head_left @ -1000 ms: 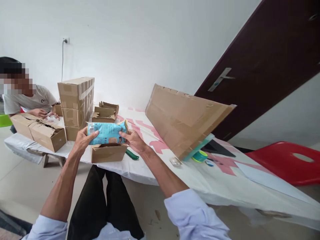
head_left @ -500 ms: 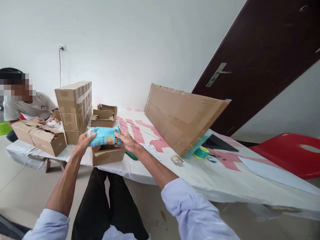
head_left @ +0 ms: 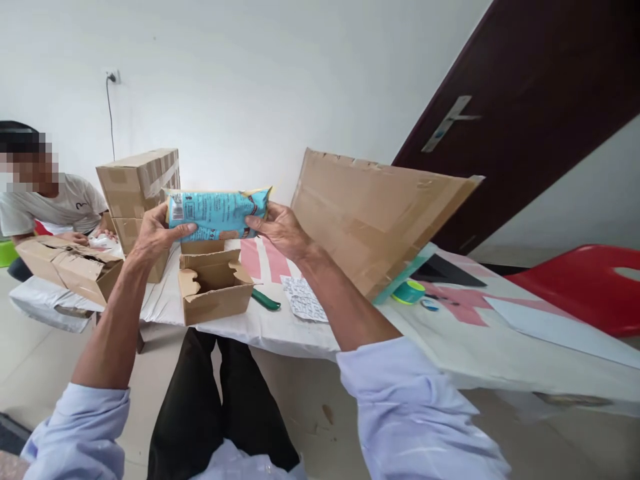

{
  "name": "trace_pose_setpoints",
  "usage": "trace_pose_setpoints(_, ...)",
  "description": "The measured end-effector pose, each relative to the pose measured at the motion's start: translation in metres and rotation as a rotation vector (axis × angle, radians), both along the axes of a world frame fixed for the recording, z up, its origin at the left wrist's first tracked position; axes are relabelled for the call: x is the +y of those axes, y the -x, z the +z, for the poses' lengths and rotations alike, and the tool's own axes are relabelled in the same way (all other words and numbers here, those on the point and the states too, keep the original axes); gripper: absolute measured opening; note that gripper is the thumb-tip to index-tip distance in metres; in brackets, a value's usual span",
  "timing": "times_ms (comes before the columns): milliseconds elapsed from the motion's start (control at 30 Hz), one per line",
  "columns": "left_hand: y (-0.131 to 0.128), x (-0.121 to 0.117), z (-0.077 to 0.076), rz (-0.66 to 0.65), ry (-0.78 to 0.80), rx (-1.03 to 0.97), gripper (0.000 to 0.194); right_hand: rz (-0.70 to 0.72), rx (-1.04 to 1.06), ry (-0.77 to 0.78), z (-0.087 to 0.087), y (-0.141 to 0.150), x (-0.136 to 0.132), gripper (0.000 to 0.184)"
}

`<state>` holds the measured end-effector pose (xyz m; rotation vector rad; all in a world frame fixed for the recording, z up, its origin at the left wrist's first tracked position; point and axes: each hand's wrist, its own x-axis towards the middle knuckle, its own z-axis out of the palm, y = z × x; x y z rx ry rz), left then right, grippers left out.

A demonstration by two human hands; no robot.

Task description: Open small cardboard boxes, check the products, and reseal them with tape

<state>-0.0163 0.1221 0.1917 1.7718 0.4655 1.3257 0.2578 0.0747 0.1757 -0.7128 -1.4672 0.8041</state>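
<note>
Between my two hands a blue printed packet [head_left: 215,212] is held level, raised above the table. My left hand [head_left: 156,233] grips its left end, thumb across the front. At the other end my right hand [head_left: 284,230] is closed on it, thumb also in front. Below the packet stands an open cardboard box [head_left: 216,303], its flaps up and its inside dark. A green-handled tool [head_left: 266,299] lies just right of the box, partly hidden by it. Farther right is a sheet of paper with writing [head_left: 303,299], overlapped by my right forearm.
Taped cartons [head_left: 137,180] are stacked behind my left hand. A closed long carton [head_left: 70,267] sits at the left, by a seated person [head_left: 55,207]. A large cardboard panel [head_left: 370,220] leans at the right, near a tape roll [head_left: 409,291] and a red chair [head_left: 585,287].
Both hands have lifted the blue packet up and away from the open box, uncovering the box's opening. The view has shifted slightly.
</note>
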Motion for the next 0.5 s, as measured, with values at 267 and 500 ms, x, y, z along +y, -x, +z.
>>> trace_pose_setpoints(267, 0.000, 0.083, -0.030, 0.156, 0.132, -0.064, 0.056, -0.220, -0.286, 0.285, -0.077, -0.028, 0.063, 0.074)
trace_pose_setpoints(500, 0.015, 0.124, -0.111, 0.269, 0.337, 0.082, 0.059, -0.090, -0.255, 0.477, -0.155, -0.020, 0.045, 0.035)
